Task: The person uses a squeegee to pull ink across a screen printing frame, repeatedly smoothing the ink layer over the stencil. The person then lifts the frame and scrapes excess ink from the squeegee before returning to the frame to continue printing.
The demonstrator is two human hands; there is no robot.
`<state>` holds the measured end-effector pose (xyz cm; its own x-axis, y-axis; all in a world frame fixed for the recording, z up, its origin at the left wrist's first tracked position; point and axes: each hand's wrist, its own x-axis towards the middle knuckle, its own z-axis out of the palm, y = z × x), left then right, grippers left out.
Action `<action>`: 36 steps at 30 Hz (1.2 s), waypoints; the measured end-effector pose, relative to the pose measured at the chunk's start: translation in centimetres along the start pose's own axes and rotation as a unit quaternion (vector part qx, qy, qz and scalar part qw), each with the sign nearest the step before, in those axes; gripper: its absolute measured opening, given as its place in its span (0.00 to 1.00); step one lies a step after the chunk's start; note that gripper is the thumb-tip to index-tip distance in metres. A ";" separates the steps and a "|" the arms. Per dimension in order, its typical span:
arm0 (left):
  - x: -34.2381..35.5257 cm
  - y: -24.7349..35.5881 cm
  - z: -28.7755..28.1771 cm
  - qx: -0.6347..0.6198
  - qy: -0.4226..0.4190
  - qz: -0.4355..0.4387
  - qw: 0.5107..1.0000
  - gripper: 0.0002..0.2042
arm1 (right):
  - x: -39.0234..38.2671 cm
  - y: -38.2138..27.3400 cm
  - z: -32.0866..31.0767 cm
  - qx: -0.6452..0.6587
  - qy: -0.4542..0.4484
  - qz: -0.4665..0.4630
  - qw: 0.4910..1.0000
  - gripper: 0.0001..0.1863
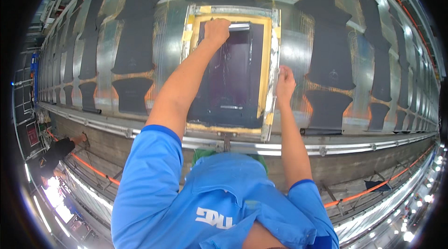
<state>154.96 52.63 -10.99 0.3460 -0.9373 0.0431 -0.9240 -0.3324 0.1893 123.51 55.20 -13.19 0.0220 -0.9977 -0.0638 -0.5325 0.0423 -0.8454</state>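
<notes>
A screen-printing frame with a metal rim and yellowish tape lies on the long table in front of me. Its mesh is dark, with a purplish-black panel in the middle and pale streaks down its left part. My left hand is closed at the far end of the frame, on the left end of a squeegee; the fingers hide part of its handle. Beside the frame's right rim is my right hand, fingers curled and the thumb side against the metal edge.
Dark cut fabric pieces lie in rows on the shiny table, left and right of the frame. A metal rail runs along the near table edge. Orange piping runs behind me. Another person stands at the lower left.
</notes>
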 end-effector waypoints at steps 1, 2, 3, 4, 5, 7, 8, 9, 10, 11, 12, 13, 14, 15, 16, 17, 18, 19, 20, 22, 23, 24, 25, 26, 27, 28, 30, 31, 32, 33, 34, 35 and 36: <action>-1.4 0.0 0.6 0.003 0.001 0.019 1.000 0.11 | 0.2 -0.3 0.0 0.003 -0.004 -0.003 1.000 0.13; -3.0 0.0 1.1 0.007 0.007 0.035 0.999 0.11 | 0.6 -0.1 0.4 0.009 0.011 -0.026 1.000 0.13; -4.7 -0.3 1.5 0.011 0.014 0.048 0.999 0.11 | 0.8 0.1 0.9 0.016 0.023 -0.051 0.998 0.13; -6.9 0.3 1.3 0.029 -0.018 0.050 0.998 0.12 | 0.2 0.8 1.1 0.020 0.034 -0.067 0.997 0.13; -9.8 1.1 1.0 0.024 -0.033 0.053 0.998 0.12 | 0.0 1.3 1.0 0.013 0.030 -0.061 0.998 0.13; -15.7 2.2 0.6 -0.001 -0.027 0.075 0.997 0.14 | 0.8 2.0 1.0 0.004 0.027 -0.057 0.998 0.13; -18.9 2.3 1.1 0.002 -0.002 0.083 0.997 0.15 | 1.1 2.2 1.2 0.016 0.015 -0.062 0.998 0.12; -22.0 2.9 1.0 -0.010 -0.006 0.094 0.996 0.14 | 1.4 2.7 1.2 0.026 0.006 -0.062 0.998 0.12; -25.2 3.3 1.7 -0.038 0.036 0.101 0.994 0.14 | 1.3 3.2 1.2 0.035 -0.005 -0.060 0.998 0.12; -27.9 3.9 2.1 -0.037 0.044 0.108 0.993 0.13 | 1.6 3.6 1.3 0.051 -0.016 -0.056 0.997 0.12; -30.6 4.3 2.4 -0.043 0.036 0.107 0.993 0.13 | 1.8 4.0 1.4 0.066 -0.026 -0.052 0.996 0.12; -32.5 4.9 2.4 -0.049 0.032 0.109 0.992 0.13 | 1.9 4.0 1.2 0.082 -0.031 -0.051 0.995 0.11; -33.7 5.4 2.4 -0.052 0.040 0.107 0.992 0.13 | 1.9 3.7 1.2 0.116 -0.041 -0.050 0.991 0.10; -34.7 5.7 2.4 -0.055 0.048 0.106 0.992 0.13 | 2.4 3.8 1.3 0.118 -0.037 -0.059 0.991 0.10; -35.6 6.1 2.2 -0.061 0.055 0.101 0.991 0.13 | 2.4 3.4 1.4 0.116 -0.036 -0.069 0.990 0.09; -36.1 6.3 2.1 -0.074 0.046 0.098 0.991 0.14 | 2.4 2.9 1.7 0.115 -0.034 -0.078 0.990 0.09; -36.4 6.4 2.0 -0.087 0.037 0.096 0.991 0.14 | 2.5 2.7 0.9 0.145 -0.066 -0.006 0.987 0.08; -36.4 5.9 1.8 -0.099 0.032 0.092 0.990 0.14 | 2.6 1.4 0.6 0.134 -0.051 -0.044 0.989 0.09; -36.9 5.3 1.7 -0.137 0.048 0.099 0.984 0.17 | 2.8 0.9 0.5 0.125 -0.038 -0.075 0.989 0.09; -37.0 4.2 0.8 -0.173 0.057 0.104 0.978 0.19 | 2.1 -0.2 0.5 0.106 -0.016 -0.111 0.988 0.09; -36.7 3.8 0.2 -0.186 0.061 0.108 0.975 0.20 | 1.8 -0.7 0.5 0.099 -0.009 -0.118 0.988 0.09; -36.6 3.4 -0.1 -0.205 0.056 0.103 0.972 0.21 | 1.4 -1.1 0.8 0.093 -0.001 -0.124 0.988 0.09; -36.1 3.2 -0.3 -0.206 0.042 0.105 0.972 0.21 | 1.3 -0.8 0.5 0.113 -0.005 -0.121 0.986 0.10; -35.8 3.1 -0.4 -0.208 0.025 0.104 0.972 0.21 | 1.2 0.0 0.4 0.130 -0.012 -0.115 0.985 0.10; -35.2 3.0 -0.6 -0.211 0.006 0.105 0.972 0.21 | 1.3 0.7 0.2 0.146 -0.016 -0.108 0.983 0.10; -34.7 2.8 -1.3 -0.219 -0.020 0.110 0.969 0.21 | 1.2 1.0 -0.1 0.141 -0.020 -0.114 0.983 0.11; -33.7 1.9 -1.5 -0.232 -0.036 0.134 0.963 0.20 | 1.1 0.8 -0.3 0.159 -0.031 -0.071 0.984 0.11; -33.7 1.3 -1.7 -0.239 -0.045 0.145 0.959 0.19 | 0.5 0.3 -0.2 0.168 -0.037 -0.047 0.984 0.11; -33.8 0.9 -1.9 -0.238 -0.039 0.150 0.959 0.20 | -0.1 -1.0 0.3 0.158 -0.039 -0.043 0.986 0.11; -33.7 0.5 -1.8 -0.242 -0.031 0.153 0.958 0.20 | -0.4 -2.3 0.6 0.143 -0.043 -0.041 0.988 0.11; -33.6 0.3 -1.7 -0.246 -0.022 0.168 0.954 0.21 | -0.4 -2.5 0.3 0.122 -0.046 -0.037 0.991 0.11; -33.2 0.2 -1.6 -0.254 -0.040 0.182 0.949 0.21 | -0.4 -1.9 -0.1 0.107 -0.019 -0.033 0.994 0.10; -32.8 0.1 -1.7 -0.262 -0.056 0.193 0.944 0.21 | -0.4 -1.4 -0.4 0.091 0.006 -0.029 0.995 0.10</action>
<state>143.83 83.51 -10.72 -0.0465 -0.9928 0.1104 -0.7598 0.1069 0.6413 123.92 55.56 -11.78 0.0384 -0.9992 -0.0062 -0.3692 -0.0084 -0.9293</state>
